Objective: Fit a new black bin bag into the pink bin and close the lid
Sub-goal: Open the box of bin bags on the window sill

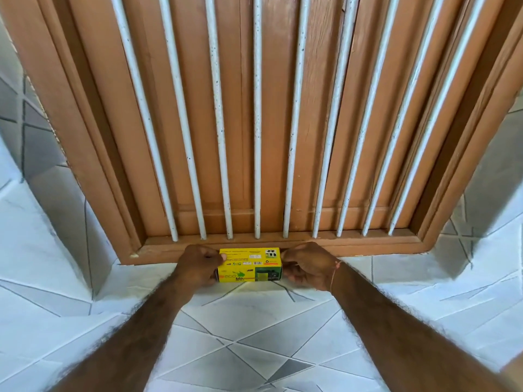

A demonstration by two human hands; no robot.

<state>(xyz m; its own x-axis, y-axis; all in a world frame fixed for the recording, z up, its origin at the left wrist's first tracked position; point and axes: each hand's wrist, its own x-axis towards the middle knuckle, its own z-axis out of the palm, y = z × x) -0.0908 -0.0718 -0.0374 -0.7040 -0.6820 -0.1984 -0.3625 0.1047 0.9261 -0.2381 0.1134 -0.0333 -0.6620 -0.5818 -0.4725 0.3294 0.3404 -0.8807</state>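
Note:
A yellow roll of bin bags (249,264), with a printed label and a green panel, lies lengthwise at the base of a wooden window frame. My left hand (198,267) grips its left end. My right hand (307,265) grips its right end, and a thin red thread circles that wrist. Both arms reach forward over the tiles. The pink bin is nowhere in view, and no loose black bag shows.
A brown wooden window frame (277,244) with several white vertical bars (257,137) fills the upper view, shutters closed behind them. White and grey patterned tiles (240,335) cover the sill and the side walls of the recess.

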